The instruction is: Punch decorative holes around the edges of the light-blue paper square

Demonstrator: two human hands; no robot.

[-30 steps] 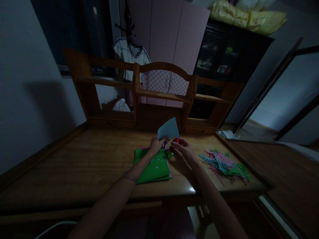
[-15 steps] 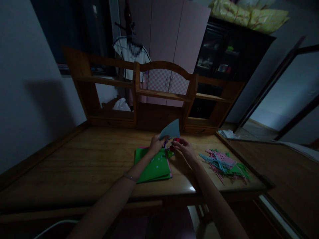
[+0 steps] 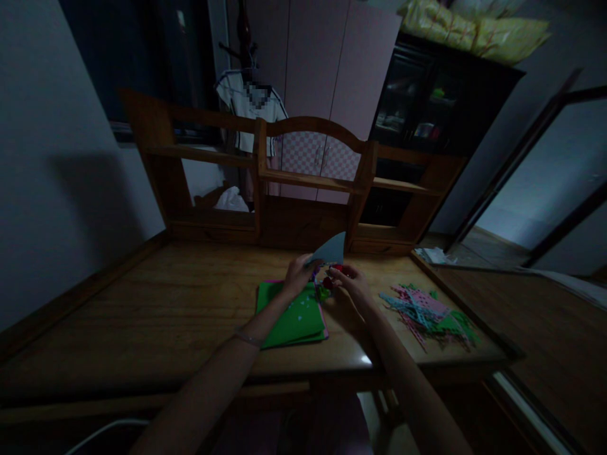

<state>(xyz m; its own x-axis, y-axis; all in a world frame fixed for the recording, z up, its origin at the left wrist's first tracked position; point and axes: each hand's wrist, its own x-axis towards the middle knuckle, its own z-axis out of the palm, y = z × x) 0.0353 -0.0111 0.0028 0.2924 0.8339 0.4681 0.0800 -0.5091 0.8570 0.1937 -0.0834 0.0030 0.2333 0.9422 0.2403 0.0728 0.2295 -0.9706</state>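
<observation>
The worktop (image 3: pixel 199 284) stretches out in front of me, with a wooden shelf unit (image 3: pixel 308 181) along its far edge. On the worktop, just in front of me, lies a stack of green sheets (image 3: pixel 289 325), with some pink showing at its edge. Well to the right of it spreads a loose pile of cut strips (image 3: pixel 429 316) in pink, blue and green.

My left hand (image 3: pixel 298 275) is above the stack's far end, its fingers closed on the lower left part of a pale blue sheet (image 3: pixel 332 248), which is tilted up away from me. My right hand (image 3: pixel 351 281) is just beside it, fingers drawn in around a small red object (image 3: pixel 338 270) near the sheet's lower edge; I can't tell whether the two touch. Between my hands, lower down, is a bright green item (image 3: pixel 324 292), too blurred to name. Tiny pale bits (image 3: pixel 300 318) are scattered over the top green sheet.
</observation>
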